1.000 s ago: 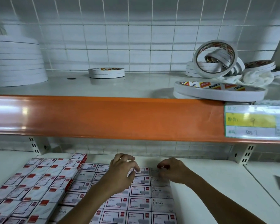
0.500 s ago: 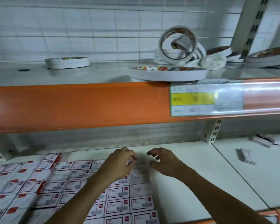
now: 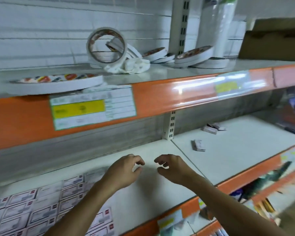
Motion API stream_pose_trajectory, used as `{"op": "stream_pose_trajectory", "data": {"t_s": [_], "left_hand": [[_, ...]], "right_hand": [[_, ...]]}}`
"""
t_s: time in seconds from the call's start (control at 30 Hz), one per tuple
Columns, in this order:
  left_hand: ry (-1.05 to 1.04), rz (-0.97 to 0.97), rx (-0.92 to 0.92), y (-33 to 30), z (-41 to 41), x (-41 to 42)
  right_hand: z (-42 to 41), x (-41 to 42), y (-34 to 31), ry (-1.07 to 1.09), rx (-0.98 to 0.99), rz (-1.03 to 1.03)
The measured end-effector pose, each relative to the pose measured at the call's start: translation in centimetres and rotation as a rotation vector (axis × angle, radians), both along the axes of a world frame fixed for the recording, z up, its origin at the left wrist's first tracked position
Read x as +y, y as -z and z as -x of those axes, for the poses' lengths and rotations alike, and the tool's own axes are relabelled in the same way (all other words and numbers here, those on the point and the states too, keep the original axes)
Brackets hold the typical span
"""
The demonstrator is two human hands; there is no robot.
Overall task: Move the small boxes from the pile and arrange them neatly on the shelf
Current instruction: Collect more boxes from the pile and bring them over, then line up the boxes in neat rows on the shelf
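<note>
Head view, left hand (image 3: 124, 169) and right hand (image 3: 173, 168) held loosely curled (nothing gripped) over white shelf (image 3: 160, 149), small boxes (image 3: 46, 208) ranged left of them, loose box (image 3: 198, 145) lying beyond the right hand

Both bare forearms reach forward and up from the bottom edge, converging toward the middle. The left hand (image 3: 124, 169) has its back to the camera, wrist slightly bent, fingers loosely curled with the tips pointing right and the thumb tucked beneath them. The right hand (image 3: 173, 167) mirrors it, its curled fingers pointing left and the thumb below. The two sets of fingertips face each other with a small gap between them. Neither hand holds anything. The picture is somewhat blurred.
</note>
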State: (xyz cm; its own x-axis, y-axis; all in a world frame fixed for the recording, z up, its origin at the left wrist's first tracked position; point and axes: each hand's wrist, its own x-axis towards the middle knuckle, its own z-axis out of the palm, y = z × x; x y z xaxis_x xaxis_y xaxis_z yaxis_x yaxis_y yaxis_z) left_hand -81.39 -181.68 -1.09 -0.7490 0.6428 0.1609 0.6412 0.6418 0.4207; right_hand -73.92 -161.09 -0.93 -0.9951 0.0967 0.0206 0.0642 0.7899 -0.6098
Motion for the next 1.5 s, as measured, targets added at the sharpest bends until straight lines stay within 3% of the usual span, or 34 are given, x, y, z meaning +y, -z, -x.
{"op": "stream_pose_trajectory", "data": {"t_s": [0.47,0.77,0.97,1.5], "left_hand": [[0.079,0.014,-0.121,1.3,-4.1,18.2],[-0.177,-0.062,-0.184,2.8,-3.9,29.2],[-0.286,-0.096,-0.219,4.1,-2.3,31.4],[-0.228,-0.131,-0.261,4.8,4.3,35.1]], "right_hand": [[-7.8,17.9,0.0,0.123,-0.021,-0.045],[-10.1,29.6,-0.1,0.125,-0.04,-0.104],[-7.7,32.1,0.3,0.094,-0.033,-0.087],[-0.6,36.8,1.0,0.125,0.003,-0.078]]}}
